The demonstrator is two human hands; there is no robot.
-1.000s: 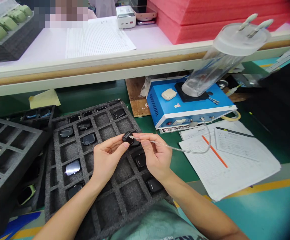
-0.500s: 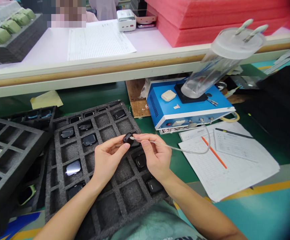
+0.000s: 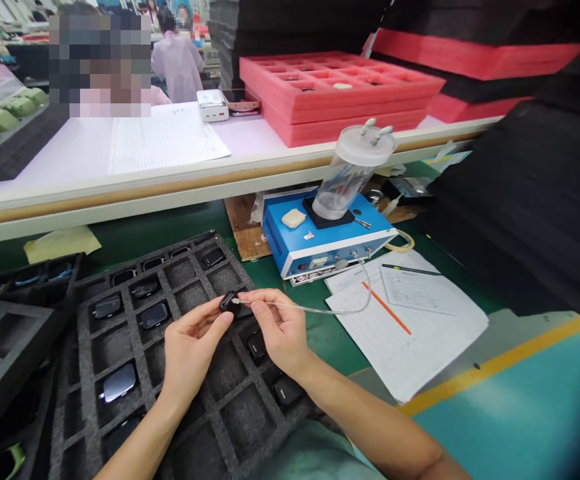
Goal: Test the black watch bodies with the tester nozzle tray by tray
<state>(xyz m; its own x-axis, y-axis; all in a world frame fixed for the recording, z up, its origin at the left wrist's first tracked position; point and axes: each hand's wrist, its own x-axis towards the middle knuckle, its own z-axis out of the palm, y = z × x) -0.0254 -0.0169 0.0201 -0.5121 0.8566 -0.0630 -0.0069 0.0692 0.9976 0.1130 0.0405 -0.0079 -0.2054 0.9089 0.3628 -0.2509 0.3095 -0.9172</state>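
The left hand [image 3: 190,350] holds a small black gadget [image 3: 229,302] in a tight grip, just over a gray foam tray [image 3: 84,373]. The right hand [image 3: 280,327] grips a thin clear tube [image 3: 315,310], and its tip touches the gadget. More black gadgets [image 3: 155,315] sit in the tray's square holes.

past the right hand [image 3: 280,330], green mat [image 3: 320,340] gives passage between foam tray [image 3: 120,347] and papers [image 3: 410,347], up to the blue box [image 3: 330,243].

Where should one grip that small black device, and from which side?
Pinch the small black device by its rounded edges from the left, as the left hand does; its right end carries the thin clear tube, which the right hand holds, so that side is taken.
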